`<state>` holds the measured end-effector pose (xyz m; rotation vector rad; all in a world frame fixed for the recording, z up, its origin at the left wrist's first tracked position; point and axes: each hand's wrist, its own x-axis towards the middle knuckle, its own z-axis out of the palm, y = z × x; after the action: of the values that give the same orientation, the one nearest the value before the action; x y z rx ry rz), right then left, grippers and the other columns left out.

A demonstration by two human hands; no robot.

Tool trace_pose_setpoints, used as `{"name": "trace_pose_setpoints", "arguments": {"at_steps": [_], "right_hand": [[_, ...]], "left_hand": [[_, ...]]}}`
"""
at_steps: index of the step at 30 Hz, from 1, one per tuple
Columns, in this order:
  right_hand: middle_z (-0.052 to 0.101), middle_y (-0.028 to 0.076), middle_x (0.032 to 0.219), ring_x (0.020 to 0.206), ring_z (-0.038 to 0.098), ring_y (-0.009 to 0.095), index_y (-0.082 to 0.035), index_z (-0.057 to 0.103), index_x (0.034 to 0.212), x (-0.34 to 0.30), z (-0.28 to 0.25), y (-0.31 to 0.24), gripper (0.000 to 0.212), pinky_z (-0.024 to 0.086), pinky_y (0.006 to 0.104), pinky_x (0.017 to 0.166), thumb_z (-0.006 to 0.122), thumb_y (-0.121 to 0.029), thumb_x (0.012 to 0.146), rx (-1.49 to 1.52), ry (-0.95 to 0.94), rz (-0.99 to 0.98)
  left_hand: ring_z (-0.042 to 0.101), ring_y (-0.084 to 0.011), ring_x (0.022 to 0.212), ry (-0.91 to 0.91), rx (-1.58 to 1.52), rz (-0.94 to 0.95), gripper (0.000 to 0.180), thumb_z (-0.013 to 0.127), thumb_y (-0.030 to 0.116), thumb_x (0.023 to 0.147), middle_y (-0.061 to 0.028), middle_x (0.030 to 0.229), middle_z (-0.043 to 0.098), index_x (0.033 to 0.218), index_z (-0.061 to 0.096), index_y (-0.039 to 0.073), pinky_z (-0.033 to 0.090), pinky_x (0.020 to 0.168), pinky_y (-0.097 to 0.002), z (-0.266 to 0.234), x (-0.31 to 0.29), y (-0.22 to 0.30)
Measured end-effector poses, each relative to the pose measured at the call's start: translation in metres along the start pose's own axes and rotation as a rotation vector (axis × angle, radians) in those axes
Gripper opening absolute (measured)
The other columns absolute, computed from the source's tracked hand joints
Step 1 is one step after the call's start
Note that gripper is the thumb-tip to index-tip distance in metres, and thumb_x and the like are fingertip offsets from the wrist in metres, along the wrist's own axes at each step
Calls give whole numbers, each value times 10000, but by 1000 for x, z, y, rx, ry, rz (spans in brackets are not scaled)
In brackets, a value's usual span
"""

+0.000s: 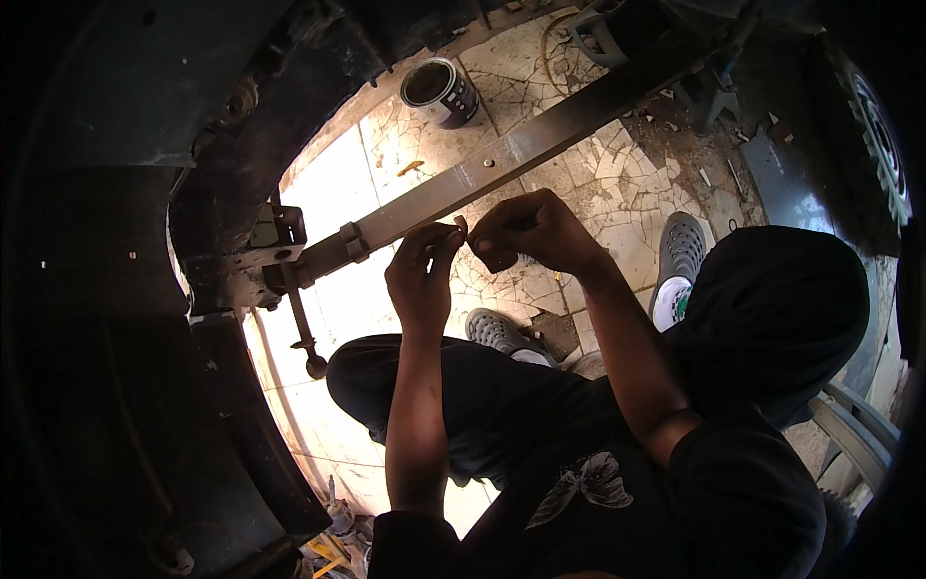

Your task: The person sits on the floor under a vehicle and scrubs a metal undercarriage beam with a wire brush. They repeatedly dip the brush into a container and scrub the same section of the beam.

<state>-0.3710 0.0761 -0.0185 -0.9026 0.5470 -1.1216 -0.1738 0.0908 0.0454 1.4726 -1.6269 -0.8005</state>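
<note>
My left hand is raised over the floor with its thumb and fingers pinched together. At its fingertips is a small brownish piece, too small to name. Close beside it, almost touching, my right hand is closed with its fingers curled. What the right fingers hold, if anything, is lost in shadow. Just beyond both hands a long metal bar runs diagonally, with a small bolt-like stud on its upper face. A bracket sits round the bar near its left end.
An open paint can stands on the cracked tile floor beyond the bar. Dark vehicle bodywork fills the left side. A rod with a rounded end hangs near my knee. At the right are a wheel and a plastic chair.
</note>
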Motion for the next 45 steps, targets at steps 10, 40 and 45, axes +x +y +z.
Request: {"name": "trace_pose_setpoints", "arguments": {"at_steps": [10, 40, 45], "right_hand": [[786, 66, 858, 730, 708, 95, 19, 811, 1063, -1, 3, 0, 197, 565, 250, 659, 855, -84, 901, -117, 55, 11], [806, 79, 960, 859, 782, 118, -3, 778, 952, 0, 10, 1, 181, 618, 256, 747, 895, -20, 814, -456, 221, -190], [795, 94, 942, 917, 767, 126, 4, 736, 984, -3, 13, -6, 197, 632, 275, 802, 878, 3, 846, -344, 160, -32]], "left_hand": [[756, -123, 898, -56, -25, -147, 198, 773, 88, 995, -97, 1017, 808, 1163, 768, -15, 589, 788, -256, -1, 1, 3], [764, -146, 943, -171, 32, -160, 223, 751, -4, 963, -75, 1073, 790, 1179, 805, 6, 613, 829, -270, -4, -1, 7], [753, -150, 921, -220, 103, 14, 231, 727, -9, 968, -93, 1050, 789, 1183, 808, 16, 590, 822, -278, -10, -1, 0]]}}
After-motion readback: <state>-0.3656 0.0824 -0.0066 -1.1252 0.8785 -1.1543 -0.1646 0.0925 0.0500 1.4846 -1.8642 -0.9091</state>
